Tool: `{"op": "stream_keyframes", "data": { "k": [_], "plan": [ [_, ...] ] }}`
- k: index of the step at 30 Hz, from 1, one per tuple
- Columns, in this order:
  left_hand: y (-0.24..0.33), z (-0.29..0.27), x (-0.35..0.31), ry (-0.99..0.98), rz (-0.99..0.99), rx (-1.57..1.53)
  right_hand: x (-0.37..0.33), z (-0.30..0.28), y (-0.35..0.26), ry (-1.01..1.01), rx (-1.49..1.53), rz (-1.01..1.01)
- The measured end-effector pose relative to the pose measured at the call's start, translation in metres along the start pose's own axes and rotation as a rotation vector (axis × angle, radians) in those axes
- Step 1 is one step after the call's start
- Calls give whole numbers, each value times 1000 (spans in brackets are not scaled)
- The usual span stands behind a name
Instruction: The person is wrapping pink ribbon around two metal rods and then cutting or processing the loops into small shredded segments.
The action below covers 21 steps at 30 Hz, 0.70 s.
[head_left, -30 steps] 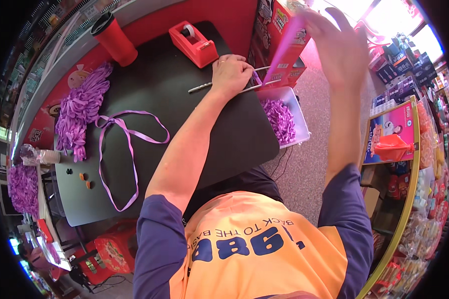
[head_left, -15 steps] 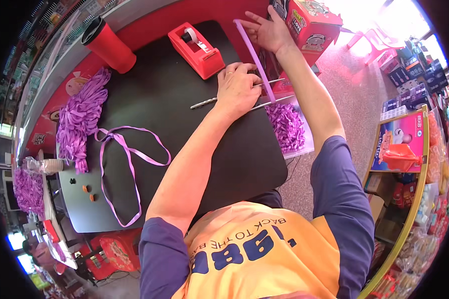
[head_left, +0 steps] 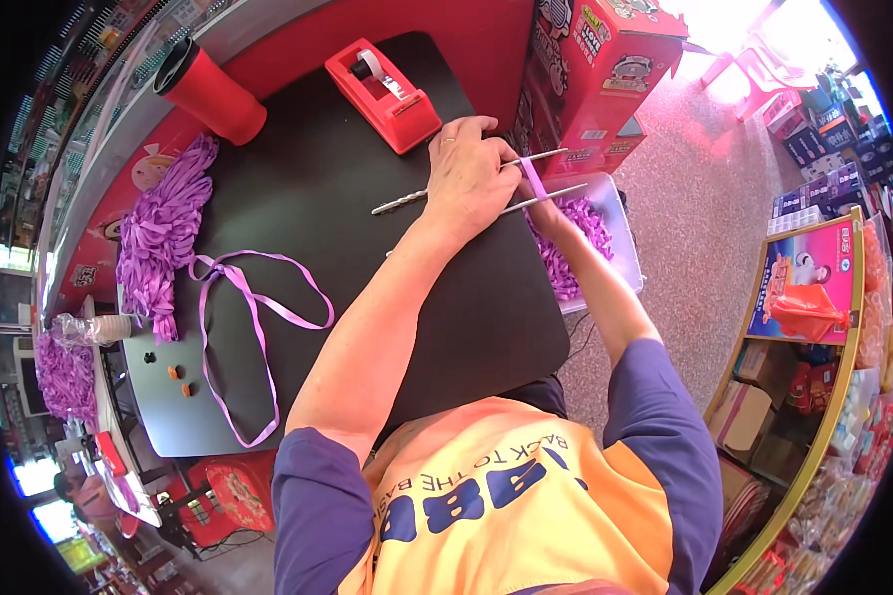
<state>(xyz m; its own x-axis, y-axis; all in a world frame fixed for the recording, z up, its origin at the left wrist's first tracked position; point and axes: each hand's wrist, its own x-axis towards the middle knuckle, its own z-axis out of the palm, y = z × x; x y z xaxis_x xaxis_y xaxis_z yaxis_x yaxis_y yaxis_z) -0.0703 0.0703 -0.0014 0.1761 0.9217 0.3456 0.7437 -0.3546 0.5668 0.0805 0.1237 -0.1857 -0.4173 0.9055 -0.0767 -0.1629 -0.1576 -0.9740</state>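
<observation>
My left hand point(head_left: 471, 174) is closed over two thin metal rods, held near the table's right edge. One rod point(head_left: 399, 202) has a spiral, drill-bit-like end sticking out to the left; both plain ends point right. A short span of purple ribbon point(head_left: 533, 178) crosses the two rods just right of my left fingers. Below it is my right hand point(head_left: 544, 215), its fingers mostly hidden by the rods and ribbon. It is over a pale plastic bin point(head_left: 625, 238) heaped with purple ribbon pieces point(head_left: 587, 220). A long purple ribbon loop point(head_left: 258, 337) lies on the black tabletop point(head_left: 466, 327).
A red tape dispenser point(head_left: 392, 99) and a red tumbler point(head_left: 213, 94) stand at the back. At the left lies a bundle of purple ribbon point(head_left: 164, 228), with small orange pieces point(head_left: 176, 372) nearer me. Red boxes point(head_left: 595, 79) stand beyond the bin; a shelf point(head_left: 814, 397) is at right.
My right hand has come down from far right, beside the red box, to the rods above the bin. The ribbon stretched upward before; now only a short piece shows across the rods.
</observation>
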Motion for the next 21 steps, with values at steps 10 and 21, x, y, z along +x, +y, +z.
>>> {"op": "stream_keyframes", "data": {
  "k": [10,21],
  "plan": [
    [-1,0,1,-50,30,7,-171,8,-6,362,-131,-217],
    [-4,1,0,-36,24,-4,-216,47,-117,356,-216,-638]
  ]
}}
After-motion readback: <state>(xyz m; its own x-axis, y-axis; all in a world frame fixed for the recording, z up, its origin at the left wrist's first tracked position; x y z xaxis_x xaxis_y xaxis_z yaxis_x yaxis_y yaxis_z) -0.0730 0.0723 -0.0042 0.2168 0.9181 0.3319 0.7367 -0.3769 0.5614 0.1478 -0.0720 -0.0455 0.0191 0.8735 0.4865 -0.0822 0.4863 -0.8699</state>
